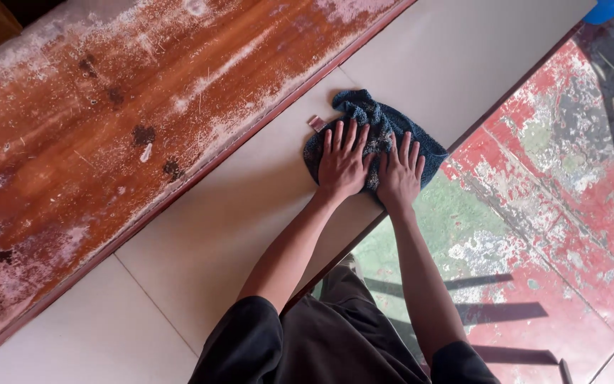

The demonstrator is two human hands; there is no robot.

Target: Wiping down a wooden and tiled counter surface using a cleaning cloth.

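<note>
— Ledge first: how does the pale tiled ledge [200,235] run?

— Diagonally, from lower left up to upper right, between the worn reddish wooden board [108,121] on one side and the red-and-green flaking painted floor [548,213] on the other.

— And the dark blue towel [374,121]?

— It lies bunched on the ledge near its outer edge, directly under and ahead of both hands, its bulk stretching crosswise to the ledge's long line.

— Which hand is nearer?

— Neither; both are on it. The left hand [342,163] lies flat on the towel's middle, fingers spread and pointing away from the person. The right hand [401,174] lies just beside it, touching, also flat with fingers spread, nearer the ledge's outer edge.

— Anything smaller?

— A small reddish tag [316,123] juts out at the towel's left edge.
</note>
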